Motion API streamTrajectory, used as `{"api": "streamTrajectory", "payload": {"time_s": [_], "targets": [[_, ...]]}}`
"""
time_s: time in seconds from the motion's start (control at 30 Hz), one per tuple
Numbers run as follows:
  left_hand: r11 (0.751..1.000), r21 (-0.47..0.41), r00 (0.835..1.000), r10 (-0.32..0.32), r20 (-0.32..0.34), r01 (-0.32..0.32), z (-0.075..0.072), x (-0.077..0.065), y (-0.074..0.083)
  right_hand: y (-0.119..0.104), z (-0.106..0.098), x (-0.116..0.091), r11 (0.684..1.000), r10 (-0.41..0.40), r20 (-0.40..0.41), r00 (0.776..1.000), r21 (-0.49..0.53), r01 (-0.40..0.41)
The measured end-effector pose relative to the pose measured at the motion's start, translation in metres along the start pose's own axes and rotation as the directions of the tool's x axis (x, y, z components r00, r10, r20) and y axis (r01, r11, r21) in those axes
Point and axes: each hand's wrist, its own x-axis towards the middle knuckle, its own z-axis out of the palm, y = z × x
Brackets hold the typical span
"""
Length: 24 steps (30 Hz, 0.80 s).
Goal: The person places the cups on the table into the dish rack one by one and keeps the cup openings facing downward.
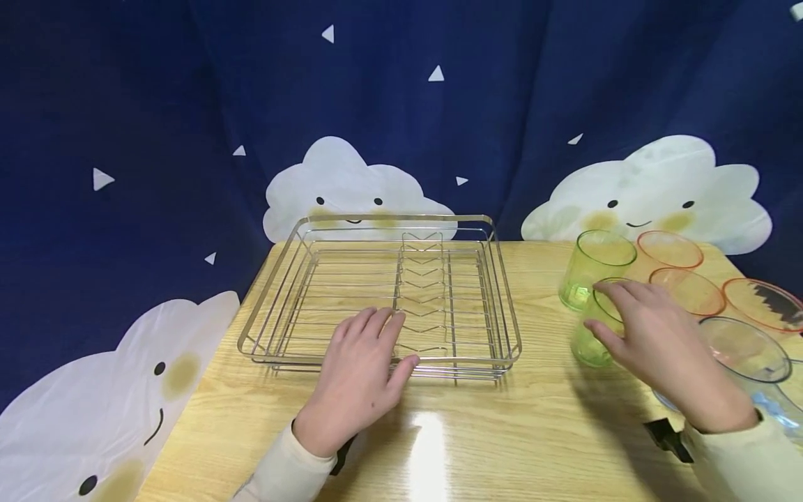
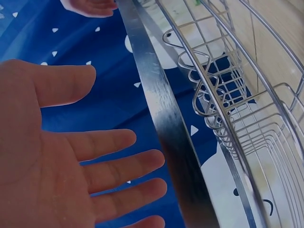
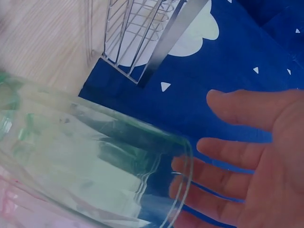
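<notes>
Over the front rim of a wire dish rack (image 1: 288,357) is my left hand (image 1: 360,376), its fingers spread and slightly bent. The left wrist view shows that palm (image 2: 61,156) with nothing in it, beside the rack's flat metal rim (image 2: 166,118). My right hand (image 1: 659,335) reaches over the nearer green glass (image 1: 592,345), thumb apart from the fingers at its rim. In the right wrist view, some fingers (image 3: 213,180) overlap the mouth of a clear green glass (image 3: 109,161), and the thumb stands away from it. A second green glass (image 1: 571,286) stands just behind.
Orange-rimmed glasses (image 1: 686,300) stand right of the green ones, with blue-rimmed glasses (image 1: 746,352) nearer the front, partly behind my right forearm. The rack sits on a light wooden table (image 1: 502,446). A dark blue curtain (image 1: 389,84) with clouds hangs at the back.
</notes>
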Motion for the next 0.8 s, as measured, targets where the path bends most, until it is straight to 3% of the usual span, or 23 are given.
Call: {"api": "streamTrajectory", "payload": {"time_s": [0.27,0.8], "targets": [[1.000,0.006,1.000,0.011,-0.004,-0.011,0.0008,-0.0002,-0.0003,0.0022,0.0032,-0.0009,0.998,0.067,0.098,0.993,-0.018,-0.065],[1.000,0.002,1.000,0.013,0.009,-0.013,0.0029,0.0002,0.0019,0.0075,0.0062,-0.0024,0.996,0.085,0.191,0.978,-0.036,-0.079]]}}
